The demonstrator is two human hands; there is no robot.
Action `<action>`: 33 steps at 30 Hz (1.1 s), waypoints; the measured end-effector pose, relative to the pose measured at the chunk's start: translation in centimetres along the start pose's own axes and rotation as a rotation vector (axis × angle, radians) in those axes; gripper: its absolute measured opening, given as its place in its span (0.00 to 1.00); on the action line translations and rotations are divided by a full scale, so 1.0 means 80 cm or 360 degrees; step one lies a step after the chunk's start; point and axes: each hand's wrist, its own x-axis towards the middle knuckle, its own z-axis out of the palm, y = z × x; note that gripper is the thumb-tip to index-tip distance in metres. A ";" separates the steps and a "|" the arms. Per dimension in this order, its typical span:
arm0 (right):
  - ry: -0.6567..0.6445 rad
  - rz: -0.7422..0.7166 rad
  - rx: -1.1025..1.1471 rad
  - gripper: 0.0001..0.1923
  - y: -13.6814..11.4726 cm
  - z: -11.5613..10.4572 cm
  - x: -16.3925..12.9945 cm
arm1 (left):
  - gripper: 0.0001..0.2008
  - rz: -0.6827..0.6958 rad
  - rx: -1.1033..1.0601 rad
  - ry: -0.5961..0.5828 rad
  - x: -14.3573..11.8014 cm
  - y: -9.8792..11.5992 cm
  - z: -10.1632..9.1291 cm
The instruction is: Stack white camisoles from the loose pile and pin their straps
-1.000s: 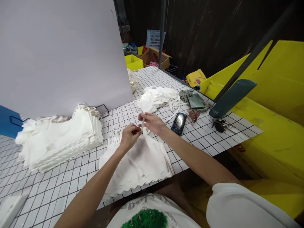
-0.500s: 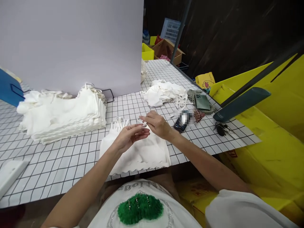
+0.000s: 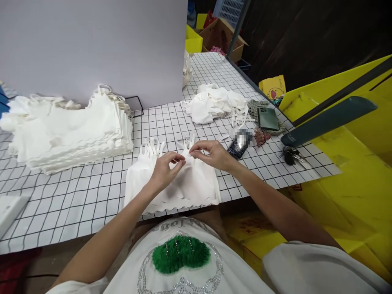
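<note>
White tops with thin straps (image 3: 196, 185) lie in a small pile at the table's front edge, under both my hands. My left hand (image 3: 165, 169) hovers over the pile's middle, thumb and forefinger pinched; anything between them is too small to make out. Close beside it on the right, my right hand (image 3: 211, 154) pinches at the base of a white strap (image 3: 191, 141) with thumb and forefinger. More straps (image 3: 151, 147) stick up loosely at the pile's far left. A narrow gap separates the fingertips of the two hands.
A tall stack of white tops (image 3: 70, 130) stands on the left. A loose white heap (image 3: 214, 104) lies further back. On the right are a dark shiny packet (image 3: 240, 145), a phone (image 3: 268, 118), keys (image 3: 292, 156) and a green cylinder (image 3: 327, 121). Yellow boxes (image 3: 361, 151) flank the table.
The view has tilted down. A small white piece showed between my hands before; now the fingertips have drawn slightly apart, and my left hand has turned palm downward.
</note>
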 end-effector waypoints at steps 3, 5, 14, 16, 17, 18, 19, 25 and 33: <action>0.0027 0.0034 -0.0079 0.06 0.013 -0.002 -0.003 | 0.07 0.0017 0.0534 -0.0035 0.004 -0.027 0.010; -0.0010 0.0023 -0.0135 0.06 0.020 -0.003 -0.005 | 0.07 -0.0054 0.0677 -0.0086 0.007 -0.037 0.015; -0.0244 -0.0108 -0.0384 0.05 0.044 -0.003 0.004 | 0.08 -0.0195 0.0658 -0.0211 0.012 -0.026 0.022; -0.0282 -0.0137 -0.0416 0.05 0.052 -0.002 0.007 | 0.06 -0.0131 0.0657 -0.0207 0.011 -0.027 0.024; -0.0304 -0.0156 -0.0422 0.05 0.055 -0.002 0.007 | 0.05 -0.0096 0.0630 -0.0196 0.010 -0.027 0.025; -0.0328 -0.0176 -0.0422 0.05 0.058 -0.002 0.008 | 0.04 -0.0066 0.0591 -0.0183 0.010 -0.028 0.026; -0.0354 -0.0196 -0.0416 0.05 0.060 -0.002 0.008 | 0.03 -0.0043 0.0548 -0.0163 0.009 -0.028 0.026; -0.0585 -0.0223 -0.0371 0.06 0.059 -0.006 0.008 | 0.02 0.0019 0.0224 -0.0132 0.006 -0.033 0.026; -0.0810 -0.0251 -0.0316 0.07 0.052 -0.014 0.014 | 0.03 0.0062 0.0216 -0.0159 0.005 -0.034 0.025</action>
